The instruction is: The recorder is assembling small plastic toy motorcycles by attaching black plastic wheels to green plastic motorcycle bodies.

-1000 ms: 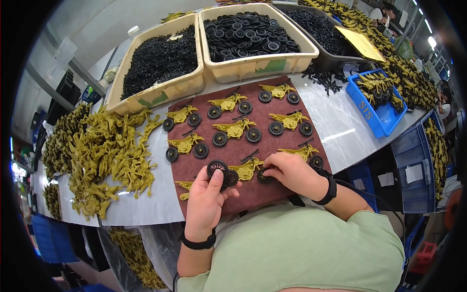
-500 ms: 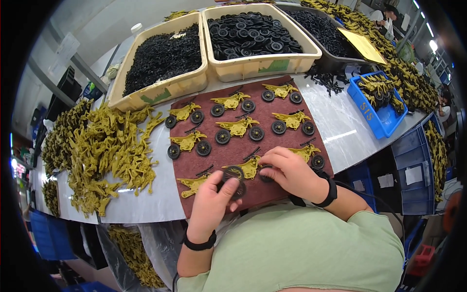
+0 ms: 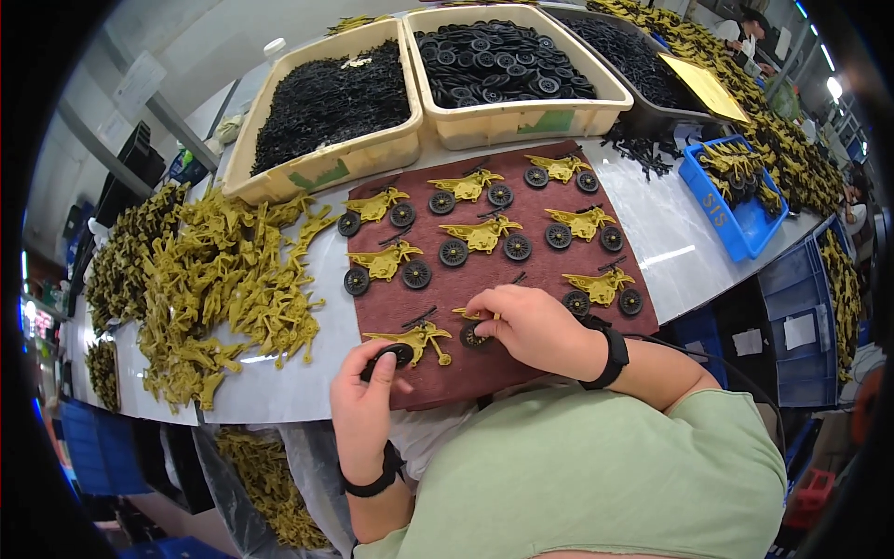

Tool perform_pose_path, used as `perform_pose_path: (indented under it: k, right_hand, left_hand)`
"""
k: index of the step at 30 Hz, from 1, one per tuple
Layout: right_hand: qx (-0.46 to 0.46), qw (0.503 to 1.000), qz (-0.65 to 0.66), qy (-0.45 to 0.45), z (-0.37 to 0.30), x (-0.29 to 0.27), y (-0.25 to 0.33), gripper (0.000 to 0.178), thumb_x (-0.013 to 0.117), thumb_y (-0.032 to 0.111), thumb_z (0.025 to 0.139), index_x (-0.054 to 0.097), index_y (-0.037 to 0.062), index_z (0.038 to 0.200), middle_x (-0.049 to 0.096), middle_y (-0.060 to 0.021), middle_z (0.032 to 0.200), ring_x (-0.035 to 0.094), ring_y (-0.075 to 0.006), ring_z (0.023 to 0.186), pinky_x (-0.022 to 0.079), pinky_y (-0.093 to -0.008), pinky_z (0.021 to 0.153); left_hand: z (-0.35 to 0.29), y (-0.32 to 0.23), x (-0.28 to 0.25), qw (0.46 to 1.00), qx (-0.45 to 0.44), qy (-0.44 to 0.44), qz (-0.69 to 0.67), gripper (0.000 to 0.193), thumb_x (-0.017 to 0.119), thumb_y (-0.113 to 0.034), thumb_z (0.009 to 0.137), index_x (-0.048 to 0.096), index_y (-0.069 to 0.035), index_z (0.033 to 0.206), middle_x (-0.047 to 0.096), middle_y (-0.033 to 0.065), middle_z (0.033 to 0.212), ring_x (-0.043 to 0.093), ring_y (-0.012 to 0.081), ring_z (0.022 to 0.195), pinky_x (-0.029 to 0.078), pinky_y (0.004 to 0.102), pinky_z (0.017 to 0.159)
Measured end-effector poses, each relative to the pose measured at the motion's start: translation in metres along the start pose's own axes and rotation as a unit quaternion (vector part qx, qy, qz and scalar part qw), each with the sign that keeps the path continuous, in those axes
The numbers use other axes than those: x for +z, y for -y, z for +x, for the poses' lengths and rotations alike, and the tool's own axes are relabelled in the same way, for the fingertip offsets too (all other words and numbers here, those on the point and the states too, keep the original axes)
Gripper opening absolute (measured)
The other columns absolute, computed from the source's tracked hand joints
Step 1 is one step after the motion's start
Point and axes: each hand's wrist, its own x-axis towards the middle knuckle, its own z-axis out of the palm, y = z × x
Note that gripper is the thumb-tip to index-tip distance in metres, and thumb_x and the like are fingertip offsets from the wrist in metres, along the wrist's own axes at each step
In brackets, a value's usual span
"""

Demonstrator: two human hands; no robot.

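Note:
My left hand (image 3: 361,401) pinches a black toy wheel (image 3: 389,356) between thumb and fingers. It is held at the left end of a yellow toy motorcycle body (image 3: 415,342) at the near left of the maroon mat (image 3: 456,380). My right hand (image 3: 535,326) bends over the middle motorcycle of the near row, largely covering it. Its thumb and fingertips close on a black wheel (image 3: 473,334) at that motorcycle's left end. Right of this hand lies a motorcycle with both wheels (image 3: 602,288). Farther back are several more wheeled motorcycles (image 3: 482,235).
Yellow body parts (image 3: 233,289) are heaped to the left. Behind the mat stand a cream bin of small black parts (image 3: 326,168), a cream bin of wheels (image 3: 549,121) and a dark bin (image 3: 643,65). A blue basket (image 3: 736,247) sits to the right.
My left hand has moved left with a wheel to the near-left motorcycle. My right hand has shifted from the middle motorcycle's right wheel to its left end. The view has turned slightly.

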Motion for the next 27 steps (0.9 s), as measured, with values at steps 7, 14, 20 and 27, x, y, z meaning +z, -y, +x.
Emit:
perform_pose_path:
  k: [7,14,20,27]
  right_hand:
    - [-0.008,0.992,-0.120,0.047,0.001,0.015,0.001,0.019,0.065,0.013,0.080,0.060,0.0056,0.097,0.060,-0.0106,0.085,0.060,-0.0299,0.083,0.049,-0.0389,0.072]
    - [-0.051,0.987,0.114,0.097,0.011,0.018,0.032,0.020,0.068,0.012,0.079,0.062,0.0023,0.095,0.061,-0.0115,0.085,0.060,-0.0291,0.082,0.049,-0.0364,0.071]
    - [-0.026,0.996,0.066,0.057,0.012,0.022,0.025,0.015,0.064,0.011,0.081,0.061,0.0010,0.091,0.062,-0.0138,0.084,0.060,-0.0314,0.083,0.048,-0.0379,0.072]
    - [-0.022,0.989,-0.075,0.125,0.008,0.035,0.019,0.012,0.059,0.012,0.084,0.057,0.0004,0.086,0.059,-0.0153,0.084,0.059,-0.0330,0.084,0.048,-0.0404,0.074]
  left_hand:
    - [0.000,0.001,-0.017,0.999,-0.008,-0.032,0.038,0.019,0.063,-0.010,0.088,0.062,0.004,0.100,0.061,0.0034,0.074,0.052,0.0078,0.060,0.041,0.0200,0.055]
    - [-0.003,0.007,0.001,0.998,0.002,0.047,0.029,0.026,0.067,-0.007,0.084,0.056,-0.002,0.107,0.059,0.0017,0.087,0.053,0.0057,0.068,0.042,0.0185,0.058]
    - [-0.007,0.011,-0.016,0.999,0.006,0.005,0.053,0.021,0.040,-0.002,0.095,0.051,0.002,0.113,0.057,0.0063,0.091,0.055,0.0098,0.076,0.047,0.0213,0.067]
    - [-0.006,0.029,-0.038,0.925,0.186,-0.136,0.301,0.017,0.057,0.005,0.084,0.062,0.004,0.100,0.059,0.0099,0.096,0.060,0.0220,0.097,0.050,0.0313,0.079]
